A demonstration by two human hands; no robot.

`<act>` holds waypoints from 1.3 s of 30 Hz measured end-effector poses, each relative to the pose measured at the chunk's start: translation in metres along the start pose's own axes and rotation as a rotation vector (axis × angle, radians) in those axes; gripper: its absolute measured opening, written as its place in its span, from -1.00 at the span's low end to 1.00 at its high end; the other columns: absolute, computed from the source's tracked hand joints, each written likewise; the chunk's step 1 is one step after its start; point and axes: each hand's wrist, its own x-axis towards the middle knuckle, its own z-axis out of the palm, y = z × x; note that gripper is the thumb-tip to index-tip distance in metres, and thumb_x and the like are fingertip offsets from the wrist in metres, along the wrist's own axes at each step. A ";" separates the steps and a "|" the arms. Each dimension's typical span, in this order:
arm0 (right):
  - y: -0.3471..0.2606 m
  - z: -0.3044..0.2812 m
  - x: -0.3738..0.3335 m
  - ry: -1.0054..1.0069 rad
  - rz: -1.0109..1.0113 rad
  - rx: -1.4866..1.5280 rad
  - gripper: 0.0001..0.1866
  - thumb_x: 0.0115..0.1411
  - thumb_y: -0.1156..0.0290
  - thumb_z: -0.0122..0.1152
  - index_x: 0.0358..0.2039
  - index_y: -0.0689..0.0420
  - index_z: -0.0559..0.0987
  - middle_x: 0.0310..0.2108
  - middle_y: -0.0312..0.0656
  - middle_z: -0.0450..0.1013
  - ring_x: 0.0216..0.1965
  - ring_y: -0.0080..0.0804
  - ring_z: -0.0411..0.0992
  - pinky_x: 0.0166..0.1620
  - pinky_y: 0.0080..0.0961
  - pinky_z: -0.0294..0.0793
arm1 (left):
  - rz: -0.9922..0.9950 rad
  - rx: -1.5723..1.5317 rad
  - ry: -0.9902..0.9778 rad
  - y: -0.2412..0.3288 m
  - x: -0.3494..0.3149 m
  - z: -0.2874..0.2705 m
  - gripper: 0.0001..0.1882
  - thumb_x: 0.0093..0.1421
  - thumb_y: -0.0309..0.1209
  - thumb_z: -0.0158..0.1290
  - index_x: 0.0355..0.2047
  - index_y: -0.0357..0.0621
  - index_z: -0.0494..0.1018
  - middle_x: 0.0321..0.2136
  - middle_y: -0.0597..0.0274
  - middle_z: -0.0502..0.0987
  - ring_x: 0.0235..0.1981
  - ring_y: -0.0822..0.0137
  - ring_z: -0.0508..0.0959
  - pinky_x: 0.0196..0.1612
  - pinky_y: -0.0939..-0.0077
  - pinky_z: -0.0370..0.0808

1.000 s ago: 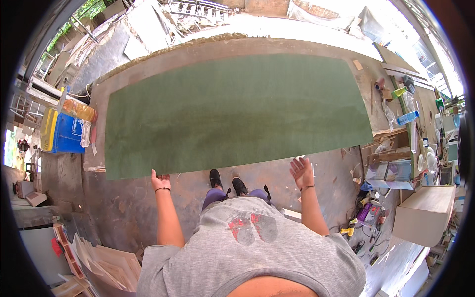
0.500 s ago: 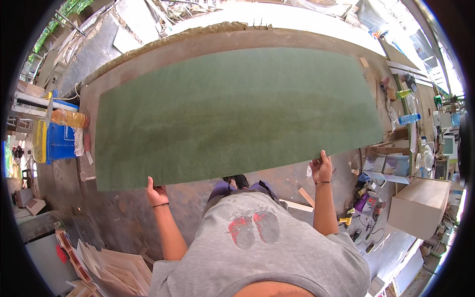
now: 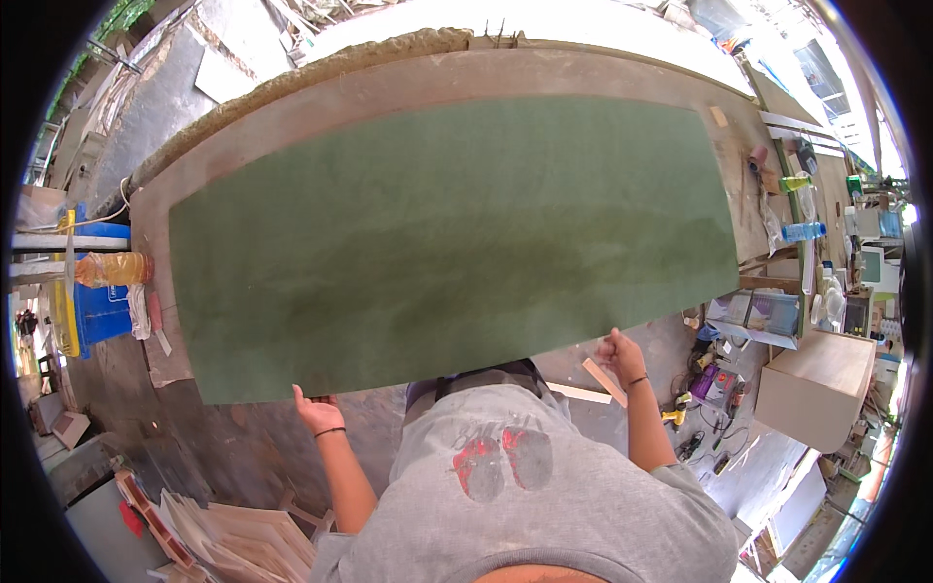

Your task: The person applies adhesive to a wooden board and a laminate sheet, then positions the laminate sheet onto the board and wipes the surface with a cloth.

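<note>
Tabletop (image 3: 321, 112), broad and brown, spreads across the view, showing as a bare border along the far and left sides of the panel. On it lies the green panel (image 3: 457, 243), a long, flat sheet with darker smears, its near edge facing the person, whose grey shirt (image 3: 544, 505) fills the lower middle. A pale wooden box (image 3: 812, 398) stands to the right, and a blue bin (image 3: 102, 316) beyond the panel's left end. At the near edge, toward the left corner, the left hand (image 3: 318, 413) grips the panel, thumb up over the rim and fingers curled below. The right hand (image 3: 622, 357) is at that edge farther right, thumb against it, fingers blurred; whether it grips, I cannot tell. A blue bottle (image 3: 803, 231) lies off the panel's right end.
</note>
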 end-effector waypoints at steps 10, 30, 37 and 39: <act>-0.139 0.239 -0.016 -0.732 -1.636 -1.180 -0.35 0.04 -0.02 0.12 0.14 -0.09 0.30 0.23 -0.15 0.07 0.31 -0.19 -0.10 0.26 0.03 -0.13 | -0.019 0.147 0.140 -0.050 -0.064 0.035 -0.41 0.15 0.00 0.01 0.04 -0.12 0.21 -0.04 0.26 0.32 -0.08 0.30 0.36 -0.06 0.32 0.36; -0.340 0.163 0.166 -0.192 -1.497 -1.596 -0.33 0.19 -0.21 -0.27 0.24 -0.18 0.15 0.32 -0.20 -0.10 0.34 -0.22 -0.18 0.32 -0.06 -0.34 | 0.067 0.370 0.288 -0.084 -0.063 0.021 -0.60 0.12 -0.09 0.10 -0.15 -0.04 0.33 -0.18 0.30 0.43 -0.24 0.38 0.42 -0.26 0.44 0.35; -0.446 0.027 0.290 0.880 -1.506 -0.734 -0.52 0.25 0.03 -0.18 0.04 0.05 0.40 0.05 -0.02 0.34 0.16 -0.01 0.18 0.20 0.05 0.01 | 0.074 0.318 0.394 -0.072 -0.071 0.018 -0.27 0.14 0.18 -0.09 0.17 0.03 0.09 0.04 0.33 0.31 -0.09 0.30 0.36 -0.06 0.32 0.28; -0.421 0.031 0.256 0.647 -1.591 -0.726 -0.62 0.21 0.17 -0.04 -0.02 0.05 0.45 0.01 -0.07 0.38 0.12 -0.03 0.24 0.19 0.03 0.04 | 0.058 0.304 0.429 -0.076 -0.080 0.012 -0.26 0.13 0.21 -0.13 0.17 0.02 0.09 0.07 0.32 0.29 -0.06 0.28 0.34 0.01 0.24 0.23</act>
